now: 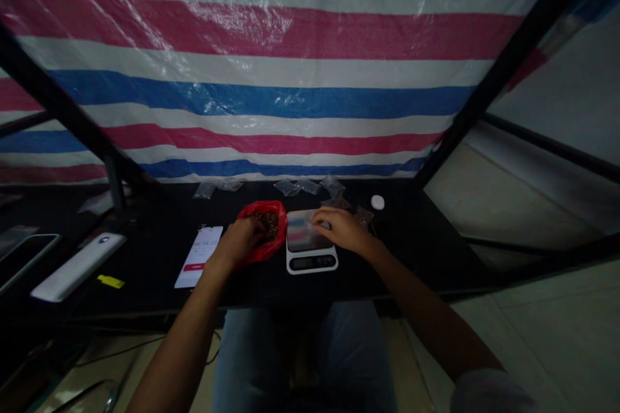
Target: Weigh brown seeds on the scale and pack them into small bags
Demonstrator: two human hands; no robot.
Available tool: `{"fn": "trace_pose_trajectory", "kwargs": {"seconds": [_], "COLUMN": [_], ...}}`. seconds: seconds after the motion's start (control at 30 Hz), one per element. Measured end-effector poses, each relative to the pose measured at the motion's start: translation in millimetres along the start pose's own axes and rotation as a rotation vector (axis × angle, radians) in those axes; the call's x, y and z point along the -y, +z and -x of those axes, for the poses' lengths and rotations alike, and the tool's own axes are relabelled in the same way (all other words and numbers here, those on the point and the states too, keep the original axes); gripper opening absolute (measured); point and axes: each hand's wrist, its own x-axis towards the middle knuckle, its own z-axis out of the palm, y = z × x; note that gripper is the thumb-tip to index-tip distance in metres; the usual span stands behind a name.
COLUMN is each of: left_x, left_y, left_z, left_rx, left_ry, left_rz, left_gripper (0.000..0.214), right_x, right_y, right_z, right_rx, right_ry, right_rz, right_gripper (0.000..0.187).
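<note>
Well left of the digital kitchen scale [310, 260], a white oblong case [77, 268] is being kept out of the working area. Nearer the scale, a smartphone [198, 257] is being displayed face-up; a red bar is visible, but its small digits cannot be read reliably. Just left of the scale, a red plastic bag [276, 239] is being held open, and brown granular material [268, 224] is being gripped by the left hand [237, 240], with fingers closed together. On the scale, a clear plastic sachet [303, 229] is being steadied by the right hand [343, 230], with fingers together; clamping cannot be determined.
</note>
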Motion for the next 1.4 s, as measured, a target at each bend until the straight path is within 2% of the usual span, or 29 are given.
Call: {"fn": "trace_pose_trajectory", "kwargs": {"seconds": [0.07, 0.17, 0.33, 0.4, 0.5, 0.63, 0.8, 1.07, 1.4], "left_x": [0, 2, 2, -5, -27, -66, -98, -106, -111], "left_y": [-2.8, -9.1, -26.3, -35.3, -48.2, -54.0, -44.7, -40.8, -41.9], "left_z": [2, 5, 6, 4, -4, -21, -41, -48, -49], "left_rx": [0.005, -0.003, -0.068, -0.102, -0.137, -0.09, 0.056, 0.117, 0.122], "left_ry": [0.008, 0.035, 0.136, 0.228, 0.379, 0.552, 0.622, 0.605, 0.58], "left_rz": [0.007, 0.009, 0.094, 0.174, 0.246, 0.193, -0.004, -0.107, -0.006], "left_gripper": [0.027, 0.028, 0.026, 0.025, 0.021, 0.023, 0.026, 0.029, 0.031], "right_x": [4, 1, -17, -23, -25, -25, -26, -19, -19], "right_y": [8, 13, 18, 23, 34, 45, 48, 44, 43], "right_z": [0, 6, 33, 48, 67, 80, 79, 79, 78], "right_rx": [0.008, -0.106, -0.404, -0.456, -0.512, -0.507, -0.496, -0.43, -0.417], "right_ry": [-0.013, -0.003, 0.172, 0.258, 0.354, 0.364, 0.318, 0.295, 0.32], "right_rz": [-0.02, -0.098, -0.181, -0.207, -0.236, -0.234, -0.214, -0.175, -0.152], "right_gripper": [0.02, 0.032, 0.024, 0.02, 0.019, 0.019, 0.017, 0.014, 0.015]}}
